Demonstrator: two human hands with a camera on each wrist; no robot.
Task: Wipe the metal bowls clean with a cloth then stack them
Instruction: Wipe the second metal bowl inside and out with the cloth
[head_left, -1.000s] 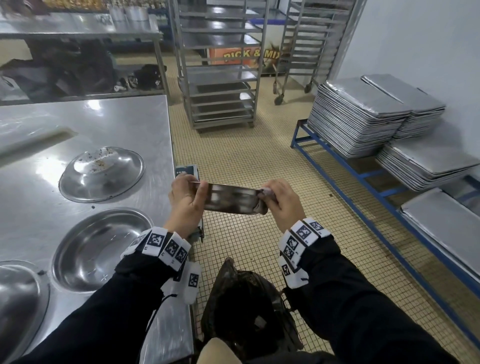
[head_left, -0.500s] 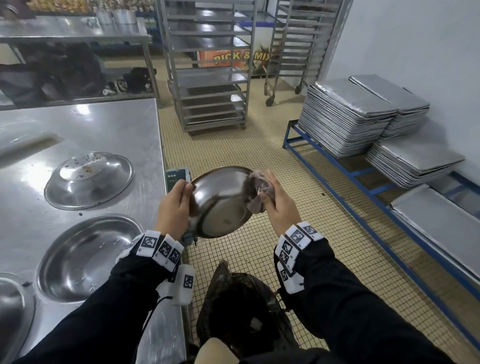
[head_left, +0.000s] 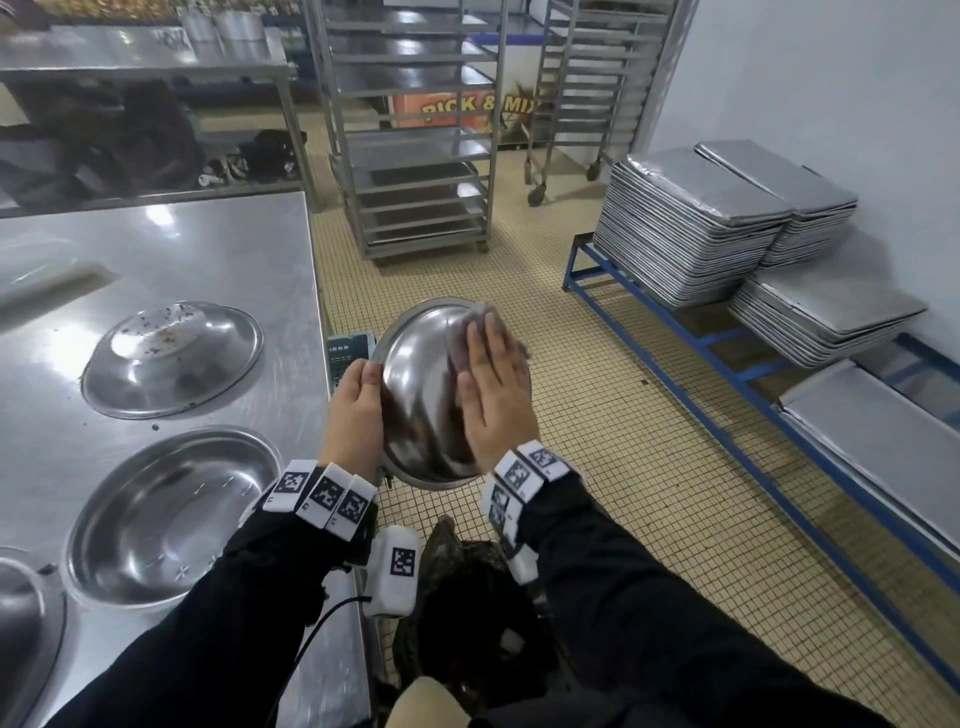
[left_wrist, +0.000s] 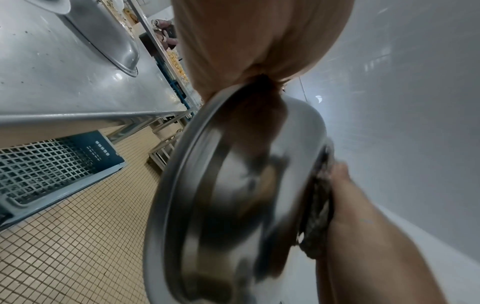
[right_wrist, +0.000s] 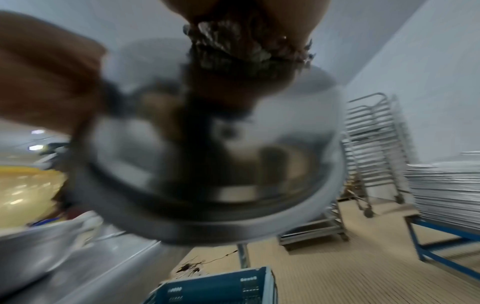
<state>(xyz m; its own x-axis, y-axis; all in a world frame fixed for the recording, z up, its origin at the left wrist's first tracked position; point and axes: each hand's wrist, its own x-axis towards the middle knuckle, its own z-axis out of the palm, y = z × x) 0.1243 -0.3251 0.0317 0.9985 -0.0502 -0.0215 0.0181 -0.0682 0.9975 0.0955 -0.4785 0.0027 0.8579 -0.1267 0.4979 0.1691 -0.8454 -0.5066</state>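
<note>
Off the table's right edge, my left hand (head_left: 363, 384) grips the rim of a metal bowl (head_left: 421, 395) held over the floor, its outer underside tilted toward me. My right hand (head_left: 485, 374) lies flat on that underside, pressing a brownish cloth (head_left: 480, 318) against it. In the left wrist view the cloth (left_wrist: 318, 216) is sandwiched between the right palm and the bowl (left_wrist: 233, 195). On the steel table (head_left: 234, 249) rest an upside-down bowl with crumbs (head_left: 171, 358), an upright bowl (head_left: 171, 514) and part of a third bowl (head_left: 26, 623).
A blue crate (head_left: 350, 348) sits under the table edge and a dark bin bag (head_left: 467, 623) stands below my arms. Wheeled tray racks (head_left: 415, 156) stand ahead. Stacks of baking trays (head_left: 701, 223) lie on a blue frame at the right wall.
The bowl has turned from edge-on, through inside-up, to underside facing me. My right hand moved from the rim to lie flat on the underside with the cloth.
</note>
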